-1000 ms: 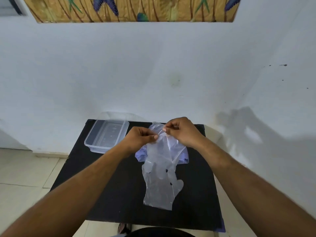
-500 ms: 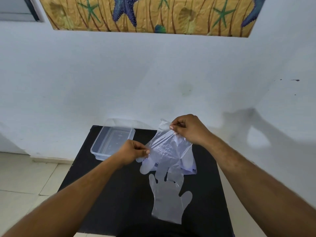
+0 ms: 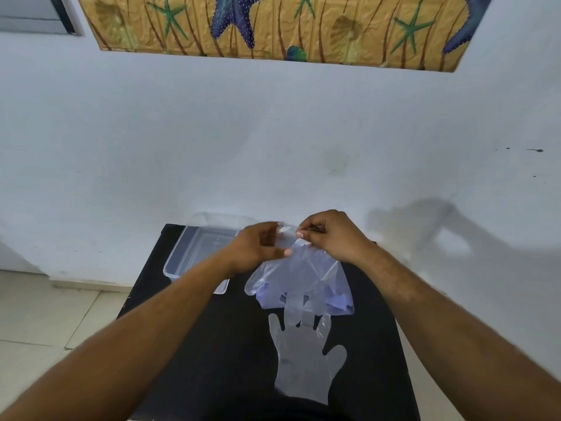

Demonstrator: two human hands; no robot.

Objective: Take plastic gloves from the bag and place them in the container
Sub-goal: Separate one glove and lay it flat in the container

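A clear plastic glove point(image 3: 296, 270) hangs above the black table point(image 3: 218, 344), held at its cuff. My right hand point(image 3: 332, 237) pinches the cuff's right side, and my left hand point(image 3: 258, 249) pinches the left side with thumb and fingertips. Beneath it lies the bluish bag point(image 3: 341, 303) with more gloves inside. A second clear glove point(image 3: 303, 363) lies flat on the table near me, fingers pointing away. The clear rectangular container point(image 3: 194, 253) stands open at the table's far left, partly hidden by my left wrist.
The table stands against a pale wall point(image 3: 273, 141) with a starfish picture point(image 3: 273, 25) above. Tiled floor point(image 3: 45, 323) lies to the left of the table.
One glove dropped flat onto the table near me. My left hand rose from the lower edge of the held glove up to its cuff, close to my right hand.
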